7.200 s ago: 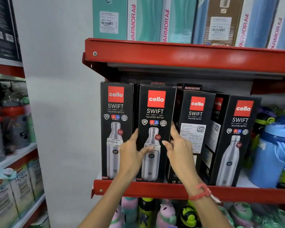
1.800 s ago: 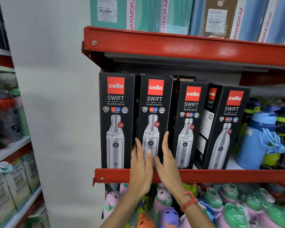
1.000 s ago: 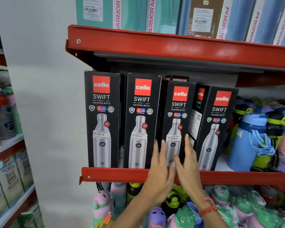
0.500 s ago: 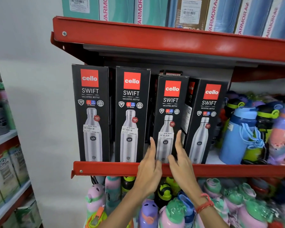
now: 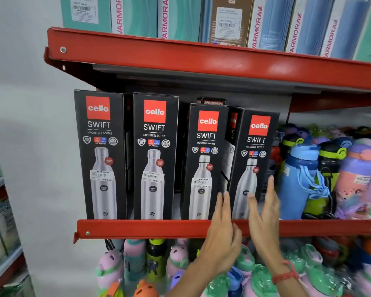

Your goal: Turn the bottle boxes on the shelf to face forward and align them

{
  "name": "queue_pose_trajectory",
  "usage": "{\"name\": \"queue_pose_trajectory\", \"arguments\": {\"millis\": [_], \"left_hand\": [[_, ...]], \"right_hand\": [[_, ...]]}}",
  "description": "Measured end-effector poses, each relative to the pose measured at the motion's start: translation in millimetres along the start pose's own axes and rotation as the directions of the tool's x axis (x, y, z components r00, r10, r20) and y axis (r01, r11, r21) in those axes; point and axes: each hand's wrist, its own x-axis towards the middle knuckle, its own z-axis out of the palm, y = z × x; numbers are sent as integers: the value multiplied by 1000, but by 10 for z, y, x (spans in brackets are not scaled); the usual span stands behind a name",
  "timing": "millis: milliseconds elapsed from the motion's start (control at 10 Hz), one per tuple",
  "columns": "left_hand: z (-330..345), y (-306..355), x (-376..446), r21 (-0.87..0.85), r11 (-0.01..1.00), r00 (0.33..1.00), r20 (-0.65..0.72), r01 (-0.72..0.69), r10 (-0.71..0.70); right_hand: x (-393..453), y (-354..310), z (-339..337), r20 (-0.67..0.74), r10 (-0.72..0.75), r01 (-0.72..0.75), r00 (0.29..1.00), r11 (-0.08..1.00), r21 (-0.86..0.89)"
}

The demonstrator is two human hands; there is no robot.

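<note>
Hands: left [image 5: 222,234], right [image 5: 263,219], flat-fingered at angled matte-black rectangular carton [image 5: 254,163].

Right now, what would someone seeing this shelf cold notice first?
Four black cello boxes lined along the red shelf lip, the rightmost box angled so its side panel shows. Both open hands, left hand and right hand, hover before that box; colourful bottles crowd its right.

I am looking at four black bottle boxes [image 5: 154,155] standing along the front edge of the red shelf [image 5: 137,229]. The rightmost box [image 5: 253,161] is sitting angled, its side panel showing. My left hand [image 5: 222,230] and right hand [image 5: 263,215] are hovering flat-fingered before its lower part.
</note>
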Motion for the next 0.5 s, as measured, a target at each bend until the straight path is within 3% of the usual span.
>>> {"name": "queue_pose_trajectory", "arguments": {"millis": [100,500], "left_hand": [[96,45,185,-2,996,993,81,87,-86],[66,45,213,-34,989,985,101,142,-138]], "right_hand": [[34,23,16,187,-38,37,982,999,8],[49,41,-76,242,-12,22,970,999,-38]]}}
